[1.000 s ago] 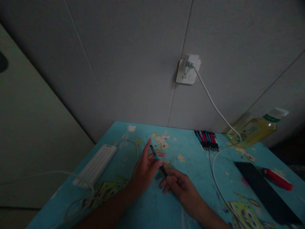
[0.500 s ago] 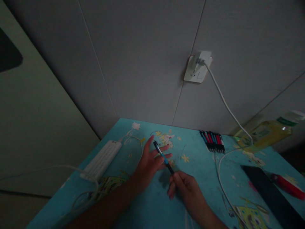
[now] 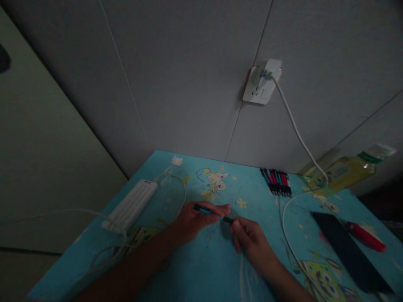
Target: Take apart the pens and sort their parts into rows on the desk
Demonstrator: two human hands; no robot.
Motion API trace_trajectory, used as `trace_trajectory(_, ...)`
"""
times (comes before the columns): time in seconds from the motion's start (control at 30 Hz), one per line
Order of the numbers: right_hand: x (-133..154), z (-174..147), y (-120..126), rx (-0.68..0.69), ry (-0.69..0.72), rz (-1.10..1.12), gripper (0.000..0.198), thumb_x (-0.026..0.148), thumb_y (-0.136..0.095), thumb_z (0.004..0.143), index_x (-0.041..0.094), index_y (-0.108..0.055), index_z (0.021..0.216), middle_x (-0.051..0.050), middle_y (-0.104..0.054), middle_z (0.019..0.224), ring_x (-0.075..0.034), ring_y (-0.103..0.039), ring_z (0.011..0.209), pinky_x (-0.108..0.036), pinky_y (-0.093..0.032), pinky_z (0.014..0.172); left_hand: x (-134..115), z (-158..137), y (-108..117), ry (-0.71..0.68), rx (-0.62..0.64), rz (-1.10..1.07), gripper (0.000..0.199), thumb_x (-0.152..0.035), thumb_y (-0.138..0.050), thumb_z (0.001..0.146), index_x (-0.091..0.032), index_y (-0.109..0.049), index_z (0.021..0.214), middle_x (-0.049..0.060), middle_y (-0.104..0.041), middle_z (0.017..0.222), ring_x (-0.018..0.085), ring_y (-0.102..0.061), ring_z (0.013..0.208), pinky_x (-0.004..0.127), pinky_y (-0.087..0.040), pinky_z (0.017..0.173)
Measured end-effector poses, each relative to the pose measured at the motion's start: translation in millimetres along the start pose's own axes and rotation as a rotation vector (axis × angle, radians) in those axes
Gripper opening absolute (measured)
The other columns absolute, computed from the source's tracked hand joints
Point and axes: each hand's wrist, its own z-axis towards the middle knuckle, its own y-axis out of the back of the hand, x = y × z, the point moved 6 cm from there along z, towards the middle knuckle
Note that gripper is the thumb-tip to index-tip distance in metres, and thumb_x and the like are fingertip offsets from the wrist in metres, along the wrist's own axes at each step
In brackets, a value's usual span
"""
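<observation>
A pen [image 3: 204, 209] with a blue and black barrel lies almost level just above the blue cartoon-printed table [image 3: 201, 268]. My left hand [image 3: 195, 220] has its fingers closed over the pen's middle and left part. My right hand [image 3: 250, 239] pinches the pen's dark right end between thumb and fingers. Both hands meet near the middle of the table. The room is dim and fine detail on the pen is hard to read.
A row of several red and blue pens [image 3: 276, 183] lies by the wall. A white power bank [image 3: 130, 205] with a cable sits left. A charger cable [image 3: 294, 126] runs from the wall socket [image 3: 262, 82]. Right: a bottle [image 3: 343, 172], a black phone [image 3: 348, 251], a red lighter [image 3: 365, 237].
The pen has swung from pointing up and away to lying nearly level. My left fingers, spread half a second ago, have closed over it. My right hand kept its grip on the end.
</observation>
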Motion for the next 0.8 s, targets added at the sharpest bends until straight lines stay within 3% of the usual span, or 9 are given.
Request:
trace_trajectory(0.1,-3.2,-0.7,-2.9,0.063,-0.022,0.033,0.052,0.054,-0.032,0.101,0.019,-0.059,0.075,0.005,-0.047,0.043,-0.012,-0.038,0.041,-0.024,-0.031,0.047,-3.3,2.3,2.0,0.020,0.016,0.032,0.021,-0.034,-0.069,0.086,-0.018,-0.076,0.098,0.009,-0.075,0.108,0.028,-0.064,0.114,0.047,-0.045,0.105)
trace_trajectory(0.23,4.2,-0.3,9.0,-0.167,0.146,-0.365,0.040,0.047,-0.043,0.099,0.020,-0.067,0.082,-0.004,-0.066,0.068,-0.018,-0.058,0.061,-0.029,-0.042,0.063,24.7,7.0,19.3,0.148,-0.207,0.024,0.035,-0.046,-0.066,0.086,-0.014,-0.075,0.095,0.011,-0.075,0.098,0.029,-0.070,0.099,0.044,-0.056,0.088)
trace_trajectory(0.37,9.2,0.0,3.9,-0.240,0.242,-0.603,0.032,0.043,-0.047,0.098,0.023,-0.072,0.094,-0.009,-0.073,0.086,-0.023,-0.064,0.076,-0.033,-0.045,0.075,45.4,7.7,21.4,0.224,-0.243,-0.036,0.037,-0.050,-0.073,0.079,-0.015,-0.075,0.091,0.007,-0.076,0.082,0.027,-0.072,0.089,0.042,-0.057,0.086)
trace_trajectory(0.43,8.7,-0.2,-1.8,-0.230,0.229,-0.551,0.037,0.046,-0.045,0.099,0.022,-0.072,0.091,-0.009,-0.071,0.080,-0.021,-0.062,0.071,-0.031,-0.045,0.070,43.5,7.0,21.8,0.216,-0.254,-0.043,0.040,-0.052,-0.072,0.079,-0.014,-0.074,0.090,0.007,-0.076,0.084,0.027,-0.072,0.089,0.041,-0.058,0.085)
trace_trajectory(0.5,3.1,0.1,-9.0,-0.168,0.146,-0.327,0.046,0.052,-0.041,0.099,0.020,-0.068,0.082,-0.005,-0.065,0.063,-0.017,-0.057,0.057,-0.027,-0.042,0.058,37.9,6.6,21.4,0.203,-0.219,0.010,0.039,-0.052,-0.071,0.080,-0.013,-0.075,0.087,0.009,-0.076,0.085,0.027,-0.072,0.090,0.039,-0.058,0.084)
trace_trajectory(0.6,-9.8,-1.4,-28.4,0.058,-0.057,0.194,0.056,0.063,-0.033,0.097,0.021,-0.057,0.069,0.006,-0.042,0.038,-0.011,-0.035,0.033,-0.023,-0.030,0.040,29.7,6.5,21.6,0.160,-0.152,0.050,0.034,-0.048,-0.070,0.081,-0.014,-0.074,0.085,0.009,-0.076,0.084,0.026,-0.072,0.087,0.039,-0.058,0.082)
trace_trajectory(0.67,-11.1,-4.4,-40.7,0.209,-0.131,0.407,0.059,0.066,-0.028,0.097,0.022,-0.050,0.062,0.008,-0.034,0.034,-0.010,-0.027,0.028,-0.023,-0.026,0.036,26.4,6.4,20.2,0.145,-0.107,0.040,0.035,-0.048,-0.070,0.080,-0.014,-0.074,0.083,0.009,-0.076,0.082,0.026,-0.072,0.083,0.041,-0.057,0.083)
trace_trajectory(0.73,-8.3,-4.3,-40.3,0.197,-0.110,0.368,0.062,0.064,-0.027,0.098,0.022,-0.049,0.059,0.005,-0.042,0.038,-0.010,-0.032,0.031,-0.023,-0.030,0.039,21.0,6.2,22.1,0.114,-0.152,0.080,0.035,-0.049,-0.069,0.079,-0.014,-0.074,0.081,0.009,-0.076,0.080,0.025,-0.072,0.080,0.041,-0.057,0.082)
trace_trajectory(0.8,-0.8,-0.9,-28.4,0.023,0.005,0.115,0.057,0.059,-0.036,0.098,0.019,-0.059,0.065,-0.001,-0.057,0.053,-0.011,-0.048,0.045,-0.023,-0.038,0.049,15.2,5.6,24.5,0.105,-0.237,0.174,0.034,-0.048,-0.069,0.079,-0.015,-0.075,0.079,0.008,-0.076,0.080,0.024,-0.072,0.078,0.037,-0.057,0.078)
